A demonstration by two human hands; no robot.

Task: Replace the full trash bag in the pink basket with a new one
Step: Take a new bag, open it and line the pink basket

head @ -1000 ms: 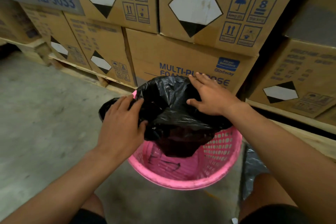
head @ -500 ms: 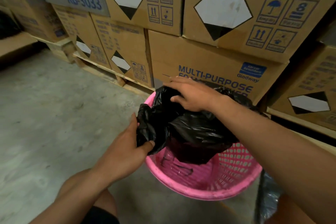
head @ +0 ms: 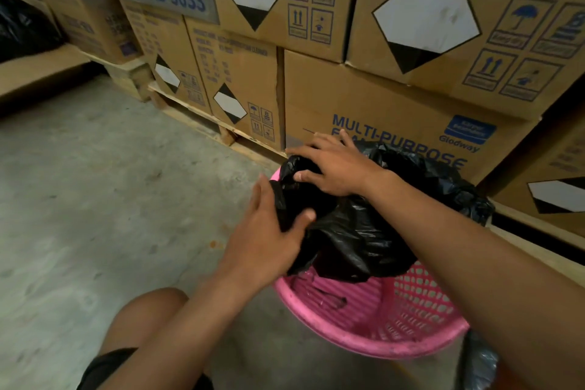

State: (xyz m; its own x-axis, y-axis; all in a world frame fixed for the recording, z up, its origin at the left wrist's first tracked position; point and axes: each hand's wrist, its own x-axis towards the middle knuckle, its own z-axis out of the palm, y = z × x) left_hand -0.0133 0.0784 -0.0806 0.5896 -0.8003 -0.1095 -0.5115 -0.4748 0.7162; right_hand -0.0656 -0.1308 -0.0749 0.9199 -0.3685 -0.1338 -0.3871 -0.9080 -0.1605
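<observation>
Lining step — left grip and right grip are pinching the black bag at the pink basket; stretching it over the rim is likely coming next.

The left hand and right hand grip a black trash bag over the pink basket by cardboard boxes

Stacked cardboard boxes on pallets, concrete floor

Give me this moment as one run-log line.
left hand: grips black plastic trash bag | right hand: pinches bag's top | pink perforated plastic basket: bag bunched over far rim, interior not yet lined
</observation>
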